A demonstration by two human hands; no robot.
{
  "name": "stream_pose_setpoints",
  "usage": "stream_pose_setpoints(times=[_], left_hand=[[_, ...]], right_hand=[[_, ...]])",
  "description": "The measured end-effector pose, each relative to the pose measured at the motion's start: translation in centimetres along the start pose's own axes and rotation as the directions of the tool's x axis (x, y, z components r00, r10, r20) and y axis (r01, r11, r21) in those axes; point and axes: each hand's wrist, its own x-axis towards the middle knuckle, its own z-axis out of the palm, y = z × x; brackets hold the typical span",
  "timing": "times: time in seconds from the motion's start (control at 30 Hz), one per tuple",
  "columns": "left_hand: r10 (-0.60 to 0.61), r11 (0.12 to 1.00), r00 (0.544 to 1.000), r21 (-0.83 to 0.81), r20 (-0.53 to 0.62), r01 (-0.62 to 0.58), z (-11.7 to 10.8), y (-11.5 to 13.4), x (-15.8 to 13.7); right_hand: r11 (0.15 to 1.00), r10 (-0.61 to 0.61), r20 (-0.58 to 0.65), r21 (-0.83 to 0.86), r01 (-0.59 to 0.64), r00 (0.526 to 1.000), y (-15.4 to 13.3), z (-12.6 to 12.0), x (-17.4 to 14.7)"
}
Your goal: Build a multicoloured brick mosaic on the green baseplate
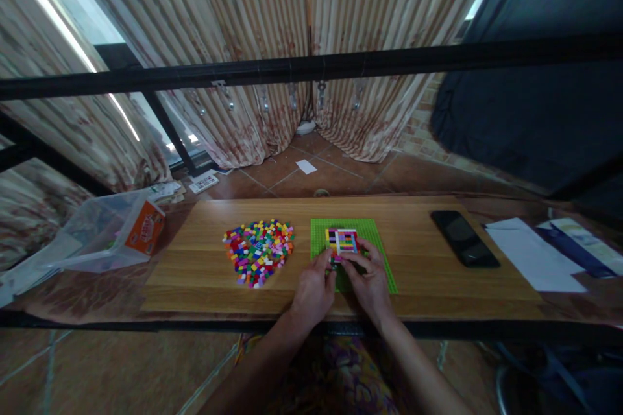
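Note:
A green baseplate (318,230) lies on the wooden board, bearing a small patch of toy bricks (346,241) in white, yellow, pink, black and other colours. Over the near edge of that patch, my left hand (314,286) is closed, thumb and fingers together; any small piece in them is too tiny to name. My right hand (368,272) curls in from the other side with its fingertips pinched close to the left ones, against the bricks. What it grips is hidden. Left of the plate spreads a pile of loose toy bricks (260,249) in many colours.
A black phone (464,238) lies on the board (195,266) at the right. White paper (533,253) lies beyond it. To the left stands a clear plastic bin (104,233) with an orange label. A dark metal bar (272,70) crosses behind the table, before curtains (253,26).

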Motion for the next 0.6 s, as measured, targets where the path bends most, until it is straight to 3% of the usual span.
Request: stream_pose_setpoints(times=[0.17,0.33,0.47,0.6], left_hand=[[0.087,0.964,0.991,0.243,0.098,-0.109,0.4,0.1,-0.5],[0.067,0.871,0.985,0.472,0.161,-0.136,1.1,0.2,-0.9],[0.097,0.845,0.976,0.503,0.193,-0.183,1.0,0.2,-0.7],[0.099,0.872,0.974,0.453,0.205,-0.185,0.5,0.4,-0.6]], right_hand=[[0.999,0.020,0.005,0.038,-0.020,1.000,-0.3,0.0,0.0],[0.997,0.028,-0.010,0.077,-0.027,1.000,-0.3,0.1,-0.2],[0.996,0.011,-0.012,0.084,-0.010,1.000,0.2,0.2,-0.5],[0.998,-0.049,0.012,0.048,0.049,0.999,0.6,-0.1,-0.5]])
